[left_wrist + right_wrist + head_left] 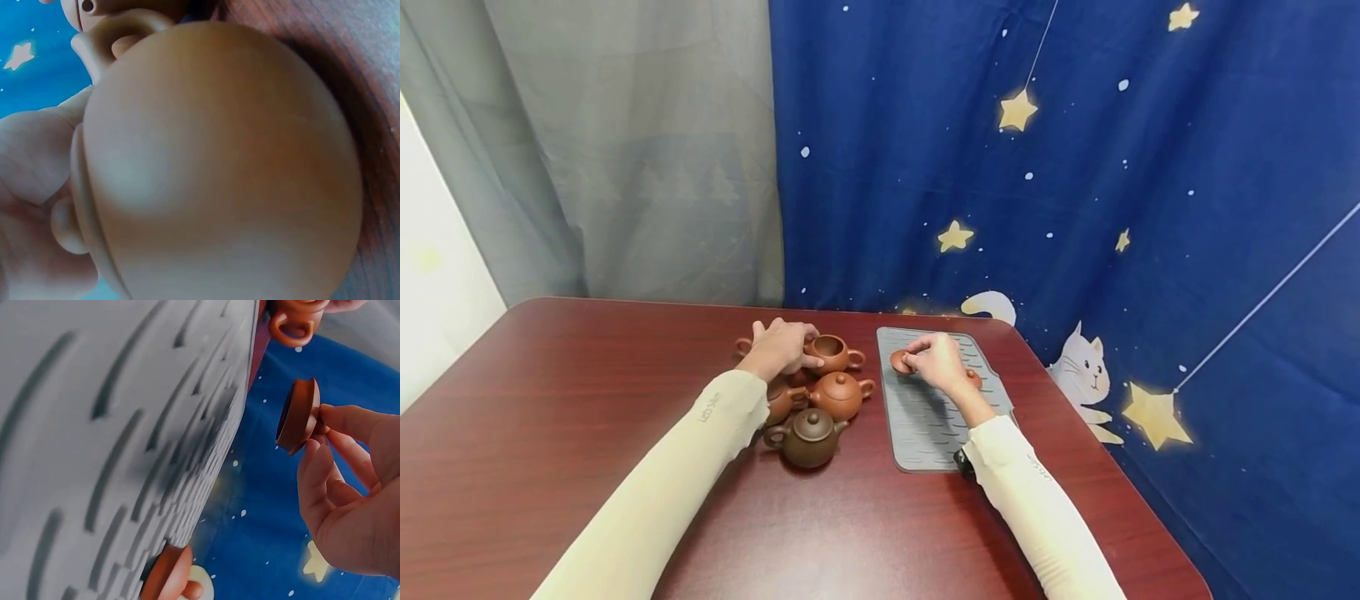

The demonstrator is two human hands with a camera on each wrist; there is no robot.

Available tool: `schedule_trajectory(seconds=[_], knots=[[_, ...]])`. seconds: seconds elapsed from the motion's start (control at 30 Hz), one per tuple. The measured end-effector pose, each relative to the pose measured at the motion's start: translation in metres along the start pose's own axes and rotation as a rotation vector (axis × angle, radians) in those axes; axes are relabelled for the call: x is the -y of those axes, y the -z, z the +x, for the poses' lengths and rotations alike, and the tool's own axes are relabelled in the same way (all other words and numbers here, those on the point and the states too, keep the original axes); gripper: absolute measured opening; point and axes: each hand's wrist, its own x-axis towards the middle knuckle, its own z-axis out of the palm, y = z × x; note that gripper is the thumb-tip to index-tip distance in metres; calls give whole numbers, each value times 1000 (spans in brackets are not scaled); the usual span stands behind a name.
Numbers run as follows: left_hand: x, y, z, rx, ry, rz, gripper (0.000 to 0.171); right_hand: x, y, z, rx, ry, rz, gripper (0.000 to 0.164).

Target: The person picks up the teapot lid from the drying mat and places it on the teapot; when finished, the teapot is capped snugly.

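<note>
On a dark red table [550,400], left of center: clay teapots, crowded close, spouts and handles almost overlapping. Just to the right: a gray mat [925,450]. Above the far left part of the mat: a small reddish lid [900,362], held clear of the surface by the right hand [942,364], thumb and fingertips pinched on the knob. Resting farther right on the mat: a second lid [973,377]. At the far side of the cluster: an open teapot [833,362], hollow showing, with the left hand [778,348] at its left side, thumb and fingers curved about it; firmness of hold impossible to tell.

Likeliest trouble: a dropped, chipped lid, from a fingertip pinch on so small and smooth a knob. Also possible: a clink against the second lid, from drifting too far right. At left, a risk of jostling the covered teapot [841,402], the brown teapot [808,443] or the partly hidden teapot [781,406], from working in such tight spacing. Later, perhaps, a mix-up of lids, from such similar color.
</note>
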Motion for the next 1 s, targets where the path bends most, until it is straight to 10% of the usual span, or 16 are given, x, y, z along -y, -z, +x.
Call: schedule_trajectory(seconds=[1.0], knots=[[-1, -1, 2, 17, 11, 0, 56, 48, -30, 4, -73, 28, 66, 8]])
